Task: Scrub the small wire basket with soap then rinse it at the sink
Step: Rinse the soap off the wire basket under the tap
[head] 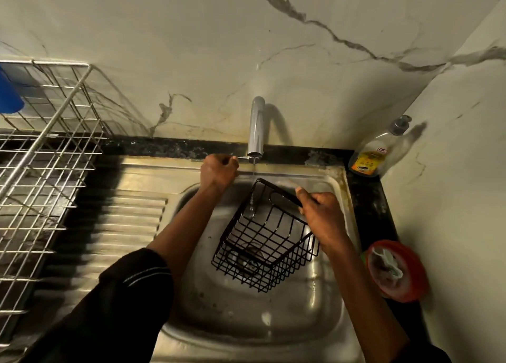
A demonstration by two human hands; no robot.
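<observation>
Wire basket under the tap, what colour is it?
The wire basket is plain black, no pattern; the head view shows it best, against the steel sink.

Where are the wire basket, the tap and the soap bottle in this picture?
wire basket (267, 239): head view, its mesh side wall.
tap (256, 128): head view, middle of its spout.
soap bottle (368, 161): head view, its yellow label.

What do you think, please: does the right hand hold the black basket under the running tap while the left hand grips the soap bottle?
Not quite: the head view shows the left hand gripping the tap lever, not the soap bottle, which stands untouched in the counter corner. The right hand does hold the black basket under the running tap.
</observation>
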